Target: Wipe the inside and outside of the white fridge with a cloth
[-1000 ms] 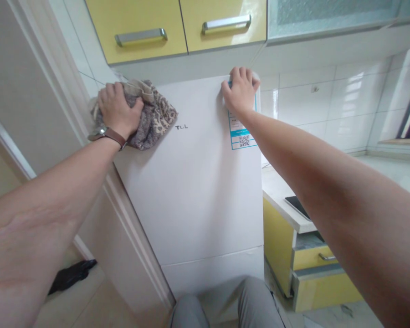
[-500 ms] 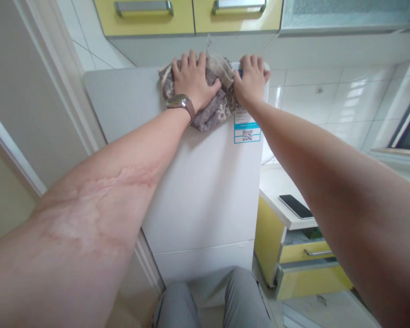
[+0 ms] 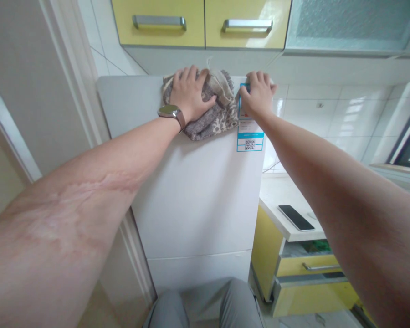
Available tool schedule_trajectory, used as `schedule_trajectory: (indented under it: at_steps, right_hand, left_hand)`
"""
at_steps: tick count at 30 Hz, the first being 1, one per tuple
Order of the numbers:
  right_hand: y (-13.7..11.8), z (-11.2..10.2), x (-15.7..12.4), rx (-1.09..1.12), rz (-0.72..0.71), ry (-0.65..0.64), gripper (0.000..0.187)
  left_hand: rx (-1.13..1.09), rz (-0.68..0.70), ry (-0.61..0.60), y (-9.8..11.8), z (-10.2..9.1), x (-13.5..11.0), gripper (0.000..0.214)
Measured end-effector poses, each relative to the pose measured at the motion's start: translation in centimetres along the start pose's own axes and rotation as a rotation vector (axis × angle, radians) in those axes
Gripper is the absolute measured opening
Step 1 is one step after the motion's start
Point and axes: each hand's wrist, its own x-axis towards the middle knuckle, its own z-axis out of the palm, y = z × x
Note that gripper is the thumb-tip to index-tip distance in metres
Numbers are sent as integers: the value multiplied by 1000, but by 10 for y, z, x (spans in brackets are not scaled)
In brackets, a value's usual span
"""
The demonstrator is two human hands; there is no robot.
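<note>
A bunched grey-brown towel [image 3: 210,125] with a cream pattern and frayed edge lies against the upper front of the white refrigerator [image 3: 198,200]. On it is my left hand [image 3: 190,95], fingers spread, thumb pointing right, pressing and holding the cloth; a watch [image 3: 171,111] sits on that wrist. My right hand [image 3: 258,94] grips the refrigerator's top right corner, its fingers bent over the edge. A blue-and-white label [image 3: 250,142] with a QR code shows below the right hand, which partly covers its upper portion. The fingertips' undersides are hidden.
Yellow wall cabinets [image 3: 160,34] with metal handles hang above. To the right, a phone [image 3: 295,217] lies on the counter [image 3: 276,191], over yellow drawers [image 3: 307,265]. A door frame [image 3: 78,68] runs along the left. My knees are close to the refrigerator's front.
The left hand and towel have shifted slightly left across the refrigerator, leaving a gap beside the right hand and uncovering more of the label. The right hand keeps its corner. The view has tilted up slightly.
</note>
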Motion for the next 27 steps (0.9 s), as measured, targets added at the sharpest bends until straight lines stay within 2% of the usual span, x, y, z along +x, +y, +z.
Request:
schedule_trajectory:
  at_steps: [7, 11, 16, 20, 23, 27]
  right_hand:
    - [-1, -4, 0, 10, 15, -31, 20]
    - [-2, -6, -2, 20, 5, -24, 20]
    - [-1, -5, -3, 45, 5, 20, 17]
    - [0, -3, -2, 76, 12, 25, 14]
    - [0, -3, -2, 75, 11, 36, 16]
    - [0, -2, -3, 72, 4, 38, 16]
  left_hand:
    - [-64, -59, -67, -19, -6, -12, 71]
    - [-91, -47, 9, -37, 2, -10, 62]
    - [-144, -18, 122, -61, 4, -12, 63]
    - [-125, -85, 93, -78, -7, -25, 64]
    - [-70, -124, 49, -101, -16, -37, 73]
    - [-60, -153, 15, -152, -26, -46, 79]
